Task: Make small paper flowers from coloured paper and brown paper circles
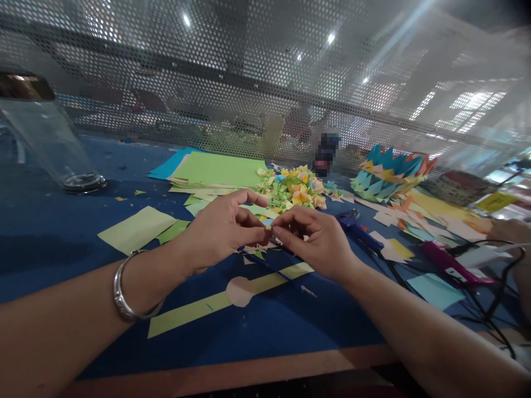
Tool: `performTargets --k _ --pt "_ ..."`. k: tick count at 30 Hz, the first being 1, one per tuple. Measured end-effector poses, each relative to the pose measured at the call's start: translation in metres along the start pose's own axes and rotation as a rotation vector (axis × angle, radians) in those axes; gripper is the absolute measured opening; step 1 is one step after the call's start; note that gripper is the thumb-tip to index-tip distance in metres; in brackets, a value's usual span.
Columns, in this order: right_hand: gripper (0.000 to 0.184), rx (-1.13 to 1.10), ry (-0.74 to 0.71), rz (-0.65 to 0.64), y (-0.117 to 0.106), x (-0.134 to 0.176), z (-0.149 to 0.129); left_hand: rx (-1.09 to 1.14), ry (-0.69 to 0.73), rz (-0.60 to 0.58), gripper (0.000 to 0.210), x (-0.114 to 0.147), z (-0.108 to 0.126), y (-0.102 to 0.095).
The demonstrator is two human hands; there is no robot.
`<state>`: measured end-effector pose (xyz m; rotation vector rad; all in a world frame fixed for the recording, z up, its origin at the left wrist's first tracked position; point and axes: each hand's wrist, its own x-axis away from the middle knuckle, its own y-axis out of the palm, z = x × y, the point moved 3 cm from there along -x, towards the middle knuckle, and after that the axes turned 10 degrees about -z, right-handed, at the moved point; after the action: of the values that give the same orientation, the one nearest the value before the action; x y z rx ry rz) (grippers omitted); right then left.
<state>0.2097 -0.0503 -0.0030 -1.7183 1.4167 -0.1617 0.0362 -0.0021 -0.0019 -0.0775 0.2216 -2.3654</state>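
My left hand [222, 229] and my right hand [317, 237] meet over the middle of the table. Between their pinched fingertips is a tiny yellowish piece of paper [269, 228], mostly covered by the fingers. Just behind them lies a heap of small folded paper flowers [296, 190] in green, yellow and peach. Below the hands, a long yellow-green paper strip [186, 310] lies slanted, with a pale pink paper circle [239, 292] on it. A thin dark blue stick with a light tip [295, 284] crosses the strip.
Stacked green sheets [224, 168] lie behind left, near a glass bottle [62, 138]. A blue glue gun [359, 228], a magenta power strip [454, 265] with cables and a zigzag paper crown [388, 176] are rightward. Another person's hand [508, 232] shows at the right edge. Perforated metal [186, 83] stands behind.
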Motion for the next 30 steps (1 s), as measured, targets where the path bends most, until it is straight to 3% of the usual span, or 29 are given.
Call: performTargets --k 13,30 --pt "0.005 0.030 -0.037 0.005 0.001 0.003 -0.001 -0.211 0.055 -0.026 0.039 0.001 0.002 -0.002" --pt "0.008 0.010 0.003 -0.029 0.003 0.001 0.002 -0.320 0.081 -0.053 0.040 0.003 0.009 -0.001"
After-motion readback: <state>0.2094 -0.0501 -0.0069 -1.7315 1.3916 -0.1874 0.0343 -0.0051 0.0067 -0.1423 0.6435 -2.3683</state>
